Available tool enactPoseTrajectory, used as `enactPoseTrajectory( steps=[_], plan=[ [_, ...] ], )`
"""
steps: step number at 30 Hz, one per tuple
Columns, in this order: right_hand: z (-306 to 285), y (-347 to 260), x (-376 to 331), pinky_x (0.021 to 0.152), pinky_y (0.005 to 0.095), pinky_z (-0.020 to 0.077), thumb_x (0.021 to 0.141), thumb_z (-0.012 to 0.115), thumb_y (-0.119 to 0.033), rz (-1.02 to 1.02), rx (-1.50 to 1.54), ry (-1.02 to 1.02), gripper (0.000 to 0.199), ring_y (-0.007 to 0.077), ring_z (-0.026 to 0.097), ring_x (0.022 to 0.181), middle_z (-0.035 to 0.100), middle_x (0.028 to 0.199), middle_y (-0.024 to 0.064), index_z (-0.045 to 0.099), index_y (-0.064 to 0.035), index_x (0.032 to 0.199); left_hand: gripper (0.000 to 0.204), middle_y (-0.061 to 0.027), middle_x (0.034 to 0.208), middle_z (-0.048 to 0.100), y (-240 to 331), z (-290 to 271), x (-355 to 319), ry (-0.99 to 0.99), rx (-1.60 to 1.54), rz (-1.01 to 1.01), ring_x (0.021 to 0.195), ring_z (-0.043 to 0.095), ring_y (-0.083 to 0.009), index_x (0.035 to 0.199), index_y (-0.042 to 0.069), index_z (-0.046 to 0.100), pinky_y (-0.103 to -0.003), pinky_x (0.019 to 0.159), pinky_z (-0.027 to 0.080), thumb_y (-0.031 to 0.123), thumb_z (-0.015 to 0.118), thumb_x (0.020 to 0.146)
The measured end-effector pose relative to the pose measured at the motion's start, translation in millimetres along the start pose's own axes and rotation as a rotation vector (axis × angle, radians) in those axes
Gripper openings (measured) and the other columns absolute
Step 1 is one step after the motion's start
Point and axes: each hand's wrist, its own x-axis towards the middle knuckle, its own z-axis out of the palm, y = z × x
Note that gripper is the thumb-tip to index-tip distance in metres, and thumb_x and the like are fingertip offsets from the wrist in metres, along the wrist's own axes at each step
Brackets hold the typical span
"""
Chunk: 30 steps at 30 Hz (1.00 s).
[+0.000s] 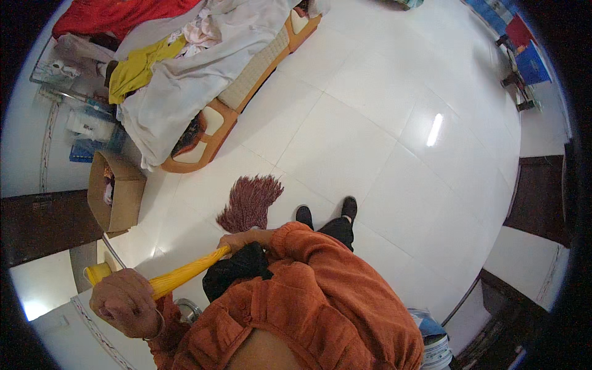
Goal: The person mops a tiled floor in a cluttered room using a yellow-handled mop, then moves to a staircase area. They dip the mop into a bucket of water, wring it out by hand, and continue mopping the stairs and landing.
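Observation:
A mop with a yellow handle slants across the lower left. My left hand is wrapped round its upper end, close to the camera. Farther down the shaft, my right hand is closed on it, its fingers partly hidden. The mop's reddish-brown strands lie spread on the white tiled floor, left of my feet. A black bundle hangs just below my right hand; I cannot tell what it is.
A wooden-framed sofa draped with a white sheet and clothes stands at the far left. Beside it is an open cardboard box. Furniture holding a blue item lines the far right. A dark doorway lies at right.

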Motion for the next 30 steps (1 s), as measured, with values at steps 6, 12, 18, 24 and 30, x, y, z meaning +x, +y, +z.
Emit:
enactPoseTrajectory(
  steps=[6, 12, 18, 24, 30],
  plan=[
    [-25, -63, -4, 0.054, 0.0343, 0.0388, 0.065, 0.06, -0.01, 0.341, -0.146, -0.058, 0.015, 0.0208, 0.05, 0.056, 0.051, 0.059, 0.0108, 0.05, -0.0002, 0.07, 0.029, -0.0033, 0.045, 0.034, 6, -20, -14, 0.055, 0.225, 0.222, 0.037, 0.031, -0.0128, 0.06, 0.006, 0.035, -0.029, 0.038, 0.029, 0.022, 0.041, 0.084],
    [-61, -109, -53, 0.052, 0.0328, 0.0406, 0.062, 0.059, -0.005, 0.33, -0.338, 0.183, 0.012, 0.0228, 0.054, 0.057, 0.055, 0.061, 0.0096, 0.052, -0.0017, 0.071, 0.03, -0.0042, 0.049, 0.041, 39, 23, -16, 0.023, 0.367, 0.294, 0.04, 0.039, -0.0127, 0.064, 0.008, 0.037, -0.025, 0.039, 0.035, 0.027, 0.038, 0.087],
    [-97, -137, -153, 0.057, 0.0373, 0.0433, 0.057, 0.057, -0.006, 0.469, -0.553, 0.465, 0.018, 0.0281, 0.057, 0.065, 0.057, 0.068, 0.0128, 0.056, -0.0041, 0.075, 0.025, -0.0051, 0.054, 0.044, 59, 103, -22, -0.137, 0.205, 0.347, 0.045, 0.045, -0.0149, 0.066, 0.006, 0.038, -0.028, 0.046, 0.042, 0.022, 0.044, 0.085],
    [-107, -253, -267, 0.056, 0.0366, 0.0424, 0.059, 0.056, -0.006, 0.582, -0.643, 0.801, 0.015, 0.0297, 0.055, 0.062, 0.056, 0.066, 0.0134, 0.055, -0.005, 0.073, 0.021, -0.0052, 0.056, 0.045, 63, 194, -3, -0.343, -0.006, 0.344, 0.048, 0.049, -0.0151, 0.068, 0.006, 0.038, -0.034, 0.053, 0.045, 0.018, 0.043, 0.084],
    [-94, -287, -397, 0.053, 0.0356, 0.0417, 0.061, 0.057, -0.005, 0.623, -0.794, 1.21, 0.013, 0.0286, 0.055, 0.061, 0.055, 0.063, 0.0128, 0.051, -0.0043, 0.072, 0.023, -0.0049, 0.055, 0.045, 71, 326, 13, -0.48, -0.235, 0.293, 0.048, 0.048, -0.0138, 0.069, 0.006, 0.038, -0.034, 0.054, 0.046, 0.021, 0.043, 0.086]
  ],
)
